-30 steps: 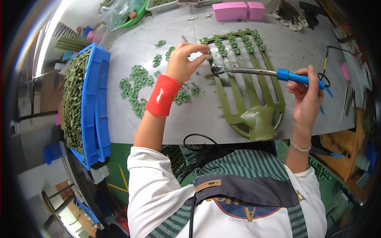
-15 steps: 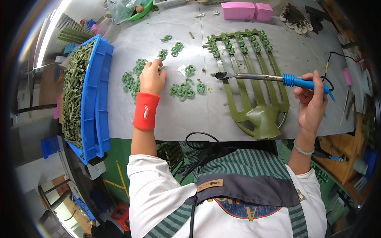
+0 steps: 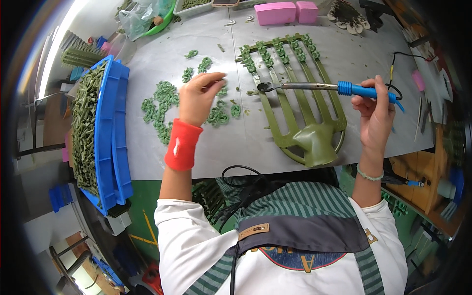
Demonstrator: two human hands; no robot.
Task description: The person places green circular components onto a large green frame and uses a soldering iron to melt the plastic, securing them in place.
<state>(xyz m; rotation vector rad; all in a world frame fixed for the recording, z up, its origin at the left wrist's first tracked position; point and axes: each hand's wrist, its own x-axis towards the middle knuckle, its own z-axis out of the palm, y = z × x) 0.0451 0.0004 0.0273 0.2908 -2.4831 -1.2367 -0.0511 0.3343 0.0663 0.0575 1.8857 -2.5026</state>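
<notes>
In my right hand (image 3: pixel 376 113) is a soldering iron (image 3: pixel 309 86) with a blue handle, its fingers wrapped round the grip. The dark, spoon-shaped tip lies over the leftmost bar of an olive-green, fork-like frame (image 3: pixel 314 140). Small green link-like pieces (image 3: pixel 280 51) line the far ends of the frame's bars. My left hand (image 3: pixel 199 98), with a red wristband, hovers over the table left of the frame. Its thumb and forefinger come together in a pinch; what they hold, if anything, does not show. Loose green link pieces (image 3: pixel 166 93) lie around and partly beneath it.
Blue trays (image 3: pixel 105 142) heaped with green sticks stand at the left edge. Pink blocks (image 3: pixel 275 13), a dirty glove (image 3: pixel 348 17) and a green bowl (image 3: pixel 164 19) are at the back. The iron's cable (image 3: pixel 393 66) crosses the right side.
My left hand has lifted from the loose pieces and turned toward the frame. The right hand keeps the iron at the leftmost bar. The whole view has shifted slightly.
</notes>
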